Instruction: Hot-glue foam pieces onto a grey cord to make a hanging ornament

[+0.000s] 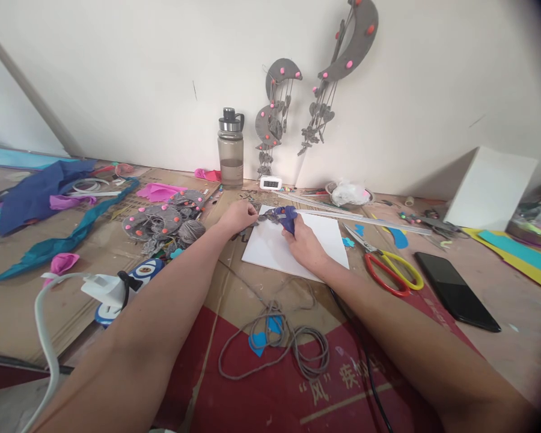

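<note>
My right hand [305, 245] is wrapped round the handle of a blue hot glue gun [285, 218], held over a white sheet [270, 245]. The gun's nozzle points left at a small grey decorated piece [267, 218] near the sheet's back left corner. My left hand [240, 218] is just left of that piece, its fingers closed in a pinch; what they hold is too small to tell. Grey yarn [310, 352] lies in loose loops nearer me, with blue cut-out shapes [258, 343] among it.
Scissors [390, 270] and a phone [457, 291] lie to the right. A water bottle [231, 150] and a small digital clock [271, 183] stand by the wall. Grey moon ornaments [153, 222] lie at left, behind a power strip [146, 270]. A black cord [365, 355] runs under my right arm.
</note>
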Demonstrator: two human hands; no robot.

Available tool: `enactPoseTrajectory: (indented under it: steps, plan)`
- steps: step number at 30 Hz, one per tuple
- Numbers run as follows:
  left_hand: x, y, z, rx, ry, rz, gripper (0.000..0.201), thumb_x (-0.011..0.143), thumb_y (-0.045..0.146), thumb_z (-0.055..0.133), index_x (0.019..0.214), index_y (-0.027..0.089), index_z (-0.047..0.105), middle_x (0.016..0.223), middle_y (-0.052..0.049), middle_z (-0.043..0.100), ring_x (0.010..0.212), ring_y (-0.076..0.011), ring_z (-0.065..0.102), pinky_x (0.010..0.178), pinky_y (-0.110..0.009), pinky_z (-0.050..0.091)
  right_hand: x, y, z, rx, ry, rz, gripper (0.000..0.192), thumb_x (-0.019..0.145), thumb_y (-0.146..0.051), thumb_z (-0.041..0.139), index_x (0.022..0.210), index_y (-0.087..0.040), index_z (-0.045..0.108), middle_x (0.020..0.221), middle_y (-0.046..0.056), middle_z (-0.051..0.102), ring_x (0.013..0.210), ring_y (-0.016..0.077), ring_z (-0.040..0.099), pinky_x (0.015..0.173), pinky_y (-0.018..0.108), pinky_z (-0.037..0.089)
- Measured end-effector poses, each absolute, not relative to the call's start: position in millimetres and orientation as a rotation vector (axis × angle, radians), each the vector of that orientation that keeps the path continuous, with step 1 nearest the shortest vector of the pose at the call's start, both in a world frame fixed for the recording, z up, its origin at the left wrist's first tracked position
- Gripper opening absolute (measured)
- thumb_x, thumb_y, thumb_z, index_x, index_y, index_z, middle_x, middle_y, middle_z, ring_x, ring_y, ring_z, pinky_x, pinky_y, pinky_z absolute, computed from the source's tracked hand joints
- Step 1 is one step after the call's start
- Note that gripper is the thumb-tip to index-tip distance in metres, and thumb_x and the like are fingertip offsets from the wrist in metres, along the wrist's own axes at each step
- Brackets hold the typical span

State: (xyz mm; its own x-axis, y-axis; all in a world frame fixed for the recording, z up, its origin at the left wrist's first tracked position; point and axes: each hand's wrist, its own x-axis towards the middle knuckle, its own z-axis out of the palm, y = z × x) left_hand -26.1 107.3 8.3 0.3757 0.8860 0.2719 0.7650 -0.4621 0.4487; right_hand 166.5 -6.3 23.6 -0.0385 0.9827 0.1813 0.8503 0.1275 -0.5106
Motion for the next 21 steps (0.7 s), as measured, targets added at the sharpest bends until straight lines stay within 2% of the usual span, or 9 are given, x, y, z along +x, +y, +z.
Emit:
enactPoseTrajectory:
  steps: [5,14,21]
  plan:
    - [-26.5,107.9,8.1,2.394,1.454,0.708,0.019,0.072,0.022,0.057,0.072,0.015,0.075,0.074,-0.005,0.073,0.065,-0.014,0.06,0.057,-0.022,0.038,167.2,-6.9,23.2,-1.779,-1.946,0.352,0.034,0.088,-0.027,0.042,0.119,-0.013,0.042,0.109,0.016,0.065,0.101,0.028,0.062,0.085,0.036,0.046]
    - [-26.5,106.3,8.9,2.401,1.444,0.705,0.019,0.072,0.023,0.056,0.069,0.015,0.074,0.071,-0.005,0.072,0.061,-0.0134,0.058,0.055,-0.023,0.037,167.1,-6.1,22.7,-1.774,-1.929,0.362,0.033,0.088,-0.027,0.042,0.119,-0.014,0.041,0.11,0.015,0.065,0.102,0.0263,0.062,0.086,0.035,0.046]
    - [-26.7,107.2,7.9,2.399,1.456,0.715,0.019,0.073,0.024,0.058,0.072,0.016,0.075,0.076,-0.005,0.073,0.066,-0.014,0.06,0.057,-0.022,0.038,169.7,-6.5,22.1,-1.748,-1.929,0.353,0.034,0.088,-0.026,0.042,0.12,-0.013,0.042,0.111,0.015,0.065,0.104,0.0265,0.061,0.089,0.035,0.045]
